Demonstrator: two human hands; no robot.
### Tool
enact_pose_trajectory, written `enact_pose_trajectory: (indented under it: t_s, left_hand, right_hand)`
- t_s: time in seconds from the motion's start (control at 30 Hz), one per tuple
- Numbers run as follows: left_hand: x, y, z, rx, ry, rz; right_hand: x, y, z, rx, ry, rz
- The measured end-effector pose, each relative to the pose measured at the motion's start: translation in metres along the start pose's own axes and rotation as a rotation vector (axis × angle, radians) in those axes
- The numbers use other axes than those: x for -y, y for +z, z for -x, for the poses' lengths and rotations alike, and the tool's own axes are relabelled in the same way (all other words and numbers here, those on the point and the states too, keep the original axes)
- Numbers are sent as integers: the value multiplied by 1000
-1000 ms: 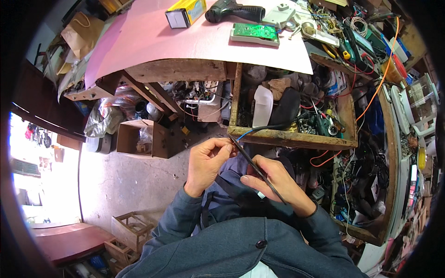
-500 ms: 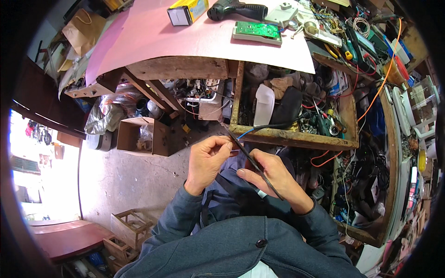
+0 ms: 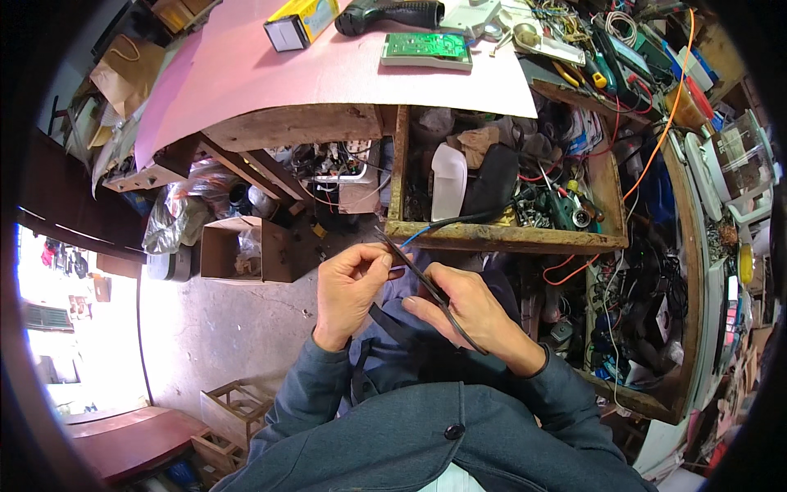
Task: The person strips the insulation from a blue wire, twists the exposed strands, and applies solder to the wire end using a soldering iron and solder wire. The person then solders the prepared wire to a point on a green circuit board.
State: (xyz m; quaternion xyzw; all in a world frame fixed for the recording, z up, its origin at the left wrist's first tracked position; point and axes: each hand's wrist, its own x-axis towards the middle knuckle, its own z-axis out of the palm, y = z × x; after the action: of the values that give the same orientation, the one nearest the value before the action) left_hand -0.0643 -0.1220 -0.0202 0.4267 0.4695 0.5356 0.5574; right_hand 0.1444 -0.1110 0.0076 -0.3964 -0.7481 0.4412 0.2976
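Observation:
My left hand (image 3: 348,287) is closed in a pinch, and the end of a thin blue wire (image 3: 418,233) reaches its fingertips. This wire comes out of a black cable sheath (image 3: 479,217) that lies over the front edge of the open drawer (image 3: 508,236). My right hand (image 3: 475,312) is closed on a long, slim dark tool (image 3: 426,285) that looks like tweezers. It slants from beside the left fingertips back under the right thumb to the palm. Both hands are above my lap, just in front of the drawer. What lies between the left fingers is mostly hidden.
The drawer holds a white plastic piece (image 3: 448,182), a black curved piece (image 3: 493,180) and tools. On the pink-covered bench (image 3: 246,82) lie a green circuit board (image 3: 426,49), a black power tool (image 3: 389,15) and a yellow box (image 3: 300,23). A cardboard box (image 3: 238,266) stands at left.
The bench and drawer have shifted slightly left in the view, along with my hands. Both hands keep nearly the same grip and position relative to each other.

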Motion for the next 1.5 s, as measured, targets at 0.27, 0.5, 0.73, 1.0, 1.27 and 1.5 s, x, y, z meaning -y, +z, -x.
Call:
enact_pose_trajectory:
  t_s: [0.27,0.5,0.73,1.0,1.27,1.5]
  left_hand:
    - [0,1,-1,-12,-5,60]
    - [-1,1,-1,-3,3,10]
    - [0,0,0,9,-8,7]
    - [1,-4,0,13,-11,-82]
    - [-22,-22,-34,-186,257,-315]
    - [-122,-13,-147,-319,693,-1027]
  right_hand:
    - [-1,1,0,-10,6,92]
    - [-6,5,0,-14,28,104]
    - [-3,4,0,-17,33,128]
    - [-9,7,4,-59,-39,155]
    - [4,-17,17,-59,2,111]
    - [-1,-26,51,4,53,86]
